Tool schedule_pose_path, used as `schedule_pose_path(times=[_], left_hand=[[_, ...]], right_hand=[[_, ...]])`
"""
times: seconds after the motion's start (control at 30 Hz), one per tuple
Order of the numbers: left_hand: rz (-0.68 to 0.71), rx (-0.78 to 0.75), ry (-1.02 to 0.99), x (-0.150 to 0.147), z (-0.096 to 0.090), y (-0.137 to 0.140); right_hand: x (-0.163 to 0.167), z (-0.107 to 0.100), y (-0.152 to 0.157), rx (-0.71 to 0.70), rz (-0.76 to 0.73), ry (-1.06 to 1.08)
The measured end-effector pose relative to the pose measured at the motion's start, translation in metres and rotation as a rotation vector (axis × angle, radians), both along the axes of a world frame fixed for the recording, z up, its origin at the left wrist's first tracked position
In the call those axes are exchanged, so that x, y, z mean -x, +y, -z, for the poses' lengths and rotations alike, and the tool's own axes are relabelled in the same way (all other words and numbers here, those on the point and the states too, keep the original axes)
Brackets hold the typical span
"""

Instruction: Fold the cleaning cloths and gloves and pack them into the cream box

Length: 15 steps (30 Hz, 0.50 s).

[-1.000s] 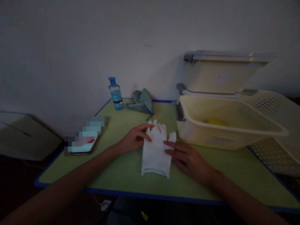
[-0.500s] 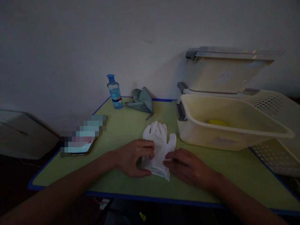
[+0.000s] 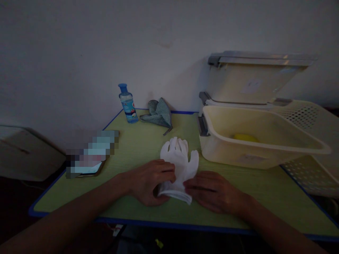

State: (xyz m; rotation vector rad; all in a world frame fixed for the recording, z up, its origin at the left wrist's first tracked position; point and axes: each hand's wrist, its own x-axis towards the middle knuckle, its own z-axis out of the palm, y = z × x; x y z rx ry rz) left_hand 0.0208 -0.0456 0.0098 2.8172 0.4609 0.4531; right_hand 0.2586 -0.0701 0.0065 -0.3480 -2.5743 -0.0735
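white glove (image 3: 179, 160) on worktop (image 3: 129, 148), fingers toward twelve; left hand (image 3: 152, 180) curled against its eight o'clock, right hand (image 3: 215, 191) touching four (can't tell if either grips).

Light: dim. Plain pale wall (image 3: 106, 53) spans 12 o'clock. White boxy unit (image 3: 29, 151) at 9, dark floor (image 3: 16, 201) at 8. Green, blue-edged table (image 3: 132, 150) occupies centre to 6.

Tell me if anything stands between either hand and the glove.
Nothing visible does: the left hand is against the left side of the glove, and the right hand touches its right edge.
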Motion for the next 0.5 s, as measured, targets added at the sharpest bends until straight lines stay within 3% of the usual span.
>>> schedule_pose_path(times=[0.23,0.5], left_hand=[[0.041,0.059,0.019,-0.0016,-0.0005,-0.0002],[0.048,0.226,-0.188,-0.0033,-0.0019,0.0003]], right_hand=[[0.0042,-0.005,-0.0015,0.023,0.014,-0.072],[0.0053,0.0011,-0.0004,0.065,0.085,-0.034]])
